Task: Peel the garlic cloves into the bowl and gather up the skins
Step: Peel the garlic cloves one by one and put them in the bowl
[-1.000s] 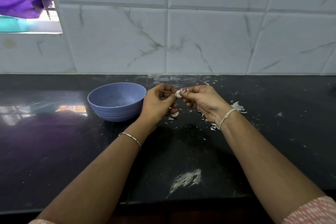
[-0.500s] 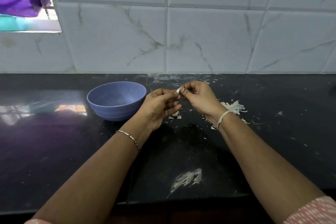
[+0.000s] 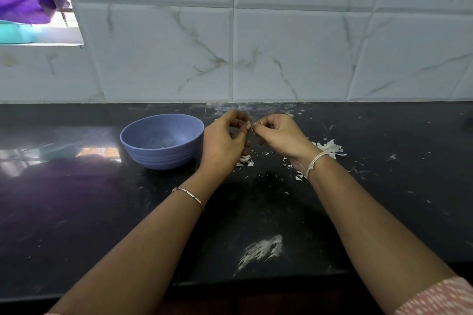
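Your left hand (image 3: 225, 140) and right hand (image 3: 279, 135) meet above the black counter (image 3: 76, 212), just right of the blue bowl (image 3: 163, 158). The fingers of both hands are curled, and thumb and fingertips pinch one small garlic clove (image 3: 248, 125) from either side. Only a pale sliver of it shows between the nails.

The bowl stands upright, its right rim just beside the back of your left hand; you cannot tell whether they touch. A few pale bits lie at its bottom, too blurred to name.

A loose pile of skins (image 3: 330, 147) lies on the counter to the right of your right wrist, partly hidden behind it. Smaller flakes lie scattered beneath and between the hands. A pale piece (image 3: 244, 159), perhaps another clove, lies just under your left hand.

The counter's back edge meets the tiled wall (image 3: 281, 59) a little beyond your fingers, so room is tight there. Its front edge runs under both forearms, and a white smear (image 3: 261, 250) sits near that edge between them. The widest stretch of counter lies left of the bowl, glossy with window reflections. To the right, past the skins, the counter carries only fine specks out to the frame's edge.
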